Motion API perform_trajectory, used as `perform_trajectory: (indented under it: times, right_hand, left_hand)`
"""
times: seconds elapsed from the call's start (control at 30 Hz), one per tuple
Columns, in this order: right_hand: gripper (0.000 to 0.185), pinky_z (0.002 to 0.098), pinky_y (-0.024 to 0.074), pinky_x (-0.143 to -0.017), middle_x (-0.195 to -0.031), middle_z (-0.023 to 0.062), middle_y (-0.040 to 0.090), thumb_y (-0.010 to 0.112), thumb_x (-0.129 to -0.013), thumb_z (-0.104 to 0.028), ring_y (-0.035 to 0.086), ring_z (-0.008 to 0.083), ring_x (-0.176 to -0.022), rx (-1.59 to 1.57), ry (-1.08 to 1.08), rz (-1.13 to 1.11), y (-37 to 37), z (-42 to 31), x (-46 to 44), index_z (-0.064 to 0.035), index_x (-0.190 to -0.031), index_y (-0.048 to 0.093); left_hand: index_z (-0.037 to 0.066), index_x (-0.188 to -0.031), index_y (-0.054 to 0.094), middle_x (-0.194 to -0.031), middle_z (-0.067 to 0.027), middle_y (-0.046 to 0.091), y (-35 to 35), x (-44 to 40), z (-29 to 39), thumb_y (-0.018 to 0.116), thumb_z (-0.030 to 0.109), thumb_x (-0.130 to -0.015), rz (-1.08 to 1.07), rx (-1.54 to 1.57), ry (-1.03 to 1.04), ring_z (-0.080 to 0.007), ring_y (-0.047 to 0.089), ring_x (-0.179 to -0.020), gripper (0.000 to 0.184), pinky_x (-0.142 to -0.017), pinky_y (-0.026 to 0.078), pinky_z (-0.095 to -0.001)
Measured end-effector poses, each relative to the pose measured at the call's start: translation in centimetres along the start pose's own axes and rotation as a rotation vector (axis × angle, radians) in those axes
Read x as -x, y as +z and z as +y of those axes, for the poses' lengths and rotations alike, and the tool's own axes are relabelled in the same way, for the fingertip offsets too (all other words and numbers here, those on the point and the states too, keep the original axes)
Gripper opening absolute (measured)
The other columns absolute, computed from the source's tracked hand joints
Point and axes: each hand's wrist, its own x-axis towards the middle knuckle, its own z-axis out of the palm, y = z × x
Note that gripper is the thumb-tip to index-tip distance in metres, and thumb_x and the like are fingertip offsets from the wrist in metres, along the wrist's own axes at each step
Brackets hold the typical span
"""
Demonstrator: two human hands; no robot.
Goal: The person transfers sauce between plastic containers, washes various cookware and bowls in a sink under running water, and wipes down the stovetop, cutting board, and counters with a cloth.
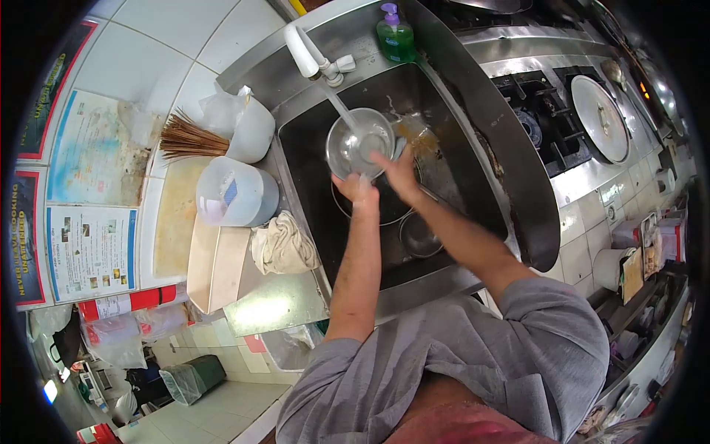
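Note:
A round metal bowl [342, 148] is tilted under the stream from the white faucet [302, 53], over the dark sink basin [314, 189]. My left hand [356, 189] grips the bowl's lower edge, with fingers curled at the rim. My right hand [400, 172] is at the bowl's right side, its fingers around something pale that I cannot make out. Water runs into the bowl. Below my hands in the basin lies another metal bowl [421, 235], partly beside my right forearm. Yellowish-brown residue [420, 137] spreads on the basin floor right of the bowl.
A green soap bottle [396, 37] stands at the sink's back corner. On the left are a white bucket [237, 194], a bundle of thin sticks [194, 138] and a crumpled cloth [285, 244]. A gas stove [543, 122] with a round lid [599, 118] is at the right.

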Motion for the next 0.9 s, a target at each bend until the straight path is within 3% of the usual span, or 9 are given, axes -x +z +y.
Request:
perform_trajectory:
  times: [0.2,0.3,0.43,0.47,0.6,0.63,0.7,0.83,0.9]
  right_hand:
    - [0.037,0.0421,0.0382,-0.080,-0.096,0.0172,0.052,0.062,-0.078,-0.036,0.048,0.0385,-0.091,0.251,-0.694,-0.092,-5.0,-7.0,-2.0,-0.0013,-0.086,0.055]
    - [0.047,0.0316,0.0453,-0.067,-0.078,0.0090,0.062,0.053,-0.082,-0.051,0.059,0.0192,-0.073,0.113,0.031,-0.827,-5.1,-9.3,-6.9,-0.0046,-0.083,0.062]
    - [0.055,0.0290,0.0430,-0.081,-0.093,0.0071,0.061,0.047,-0.084,-0.056,0.056,0.0156,-0.085,-0.491,0.688,-0.835,-3.6,-4.3,-3.1,-0.0040,-0.095,0.062]
    - [0.055,0.0301,0.0404,-0.085,-0.100,0.0082,0.059,0.047,-0.085,-0.054,0.054,0.0159,-0.092,-0.595,0.678,-0.778,-2.8,-1.9,-0.8,-0.0033,-0.102,0.058]
    - [0.060,0.0368,0.0321,-0.096,-0.123,0.0149,0.047,0.059,-0.082,-0.038,0.043,0.0252,-0.116,-0.369,0.078,-0.328,-0.6,-0.3,9.1,0.0020,-0.124,0.040]
    - [0.058,0.0388,0.0344,-0.093,-0.119,0.0167,0.048,0.067,-0.075,-0.030,0.045,0.0319,-0.111,0.138,-0.458,-0.290,-3.4,-6.5,8.9,0.0000,-0.120,0.045]
    - [0.047,0.0356,0.0379,-0.090,-0.113,0.0175,0.050,0.065,-0.075,-0.017,0.047,0.0329,-0.104,0.218,-0.610,-0.223,-3.3,-6.5,6.1,-0.0019,-0.116,0.051]
    - [0.039,0.0406,0.0442,-0.057,-0.065,0.0150,0.053,0.071,-0.072,-0.038,0.055,0.0318,-0.061,0.222,-0.271,-0.215,-5.5,-2.0,0.3,-0.0020,-0.074,0.054]
    - [0.052,0.0401,0.0471,-0.065,-0.076,0.0189,0.061,0.065,-0.072,-0.053,0.061,0.0341,-0.075,0.323,-0.066,-0.346,-7.6,0.8,-0.5,-0.0020,-0.082,0.060]
  left_hand:
    - [0.005,-0.113,0.047,-0.103,-0.0089,0.056,-3.8,2.0,-0.8,0.045,0.003,-0.086,-0.336,-0.133,-0.531,-0.0227,0.058,-0.092,0.028,-0.077,0.051,-0.0358]
    - [0.006,-0.116,0.046,-0.104,-0.0071,0.055,-4.2,3.6,-0.8,0.044,0.013,-0.091,-0.742,-0.165,-0.403,-0.0172,0.056,-0.092,0.026,-0.078,0.049,-0.0310]
    - [0.007,-0.115,0.048,-0.104,-0.0061,0.054,-7.0,1.3,-7.3,0.043,0.025,-0.093,-0.866,-0.052,-0.051,-0.0172,0.054,-0.095,0.029,-0.078,0.048,-0.0279]
    - [0.007,-0.113,0.051,-0.103,-0.0044,0.055,-6.8,-0.3,-7.9,0.046,0.025,-0.092,-0.674,-0.747,0.224,-0.0168,0.054,-0.094,0.029,-0.081,0.046,-0.0277]
    - [0.006,-0.123,0.046,-0.116,-0.0049,0.051,-10.2,1.0,-4.9,0.051,0.032,-0.089,-0.681,-0.087,-0.242,-0.0186,0.050,-0.101,0.043,-0.088,0.041,-0.0310]
    - [0.004,-0.119,0.047,-0.111,-0.0071,0.054,-10.2,0.7,-5.4,0.054,0.028,-0.087,-0.560,-0.232,-0.015,-0.0216,0.053,-0.096,0.041,-0.085,0.043,-0.0318]
    - [0.000,-0.112,0.050,-0.102,-0.0116,0.059,-10.0,-0.1,-5.4,0.060,0.021,-0.082,-0.302,-0.514,0.457,-0.0276,0.058,-0.087,0.039,-0.079,0.047,-0.0335]
    - [-0.004,-0.103,0.046,-0.091,-0.0195,0.060,-8.9,1.1,-2.3,0.060,0.010,-0.079,0.017,-0.747,0.399,-0.0328,0.059,-0.082,0.031,-0.073,0.046,-0.0401]
    - [-0.004,-0.100,0.043,-0.088,-0.0231,0.059,-9.2,1.9,-0.5,0.058,0.008,-0.079,0.002,-0.918,0.382,-0.0368,0.059,-0.082,0.029,-0.070,0.045,-0.0426]
